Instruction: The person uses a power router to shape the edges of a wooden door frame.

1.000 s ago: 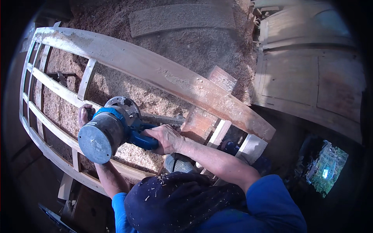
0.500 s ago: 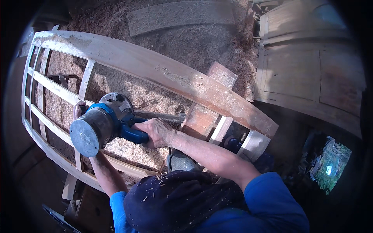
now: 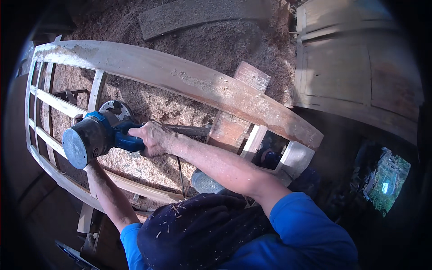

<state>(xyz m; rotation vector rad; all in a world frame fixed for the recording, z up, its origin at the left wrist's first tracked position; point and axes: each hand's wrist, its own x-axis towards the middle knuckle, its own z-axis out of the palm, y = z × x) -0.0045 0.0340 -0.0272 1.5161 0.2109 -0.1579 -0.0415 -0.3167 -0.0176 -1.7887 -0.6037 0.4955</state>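
A router (image 3: 87, 139) with a grey cylindrical body, blue handles and a round base plate is held over a slatted wooden frame (image 3: 135, 60). My right hand (image 3: 153, 138) is closed around its right blue handle. At the router's far left side, my left hand (image 3: 77, 119) grips it; only a few fingertips show there, as the body hides the rest. The base plate is beside a short crosspiece and a long slat of the frame. Sawdust lies scattered along the frame's wide curved board.
Wooden blocks (image 3: 230, 132) sit under the frame's right part. Sawdust and shavings (image 3: 153, 105) cover the ground. A loose curved board (image 3: 193, 15) lies beyond. Wooden panels (image 3: 337, 76) stand at the upper right. A thin dark cord (image 3: 181, 177) hangs near my right forearm.
The router and both hands have moved left along the frame. The view has shifted slightly, and the dark cord now shows below my right wrist.
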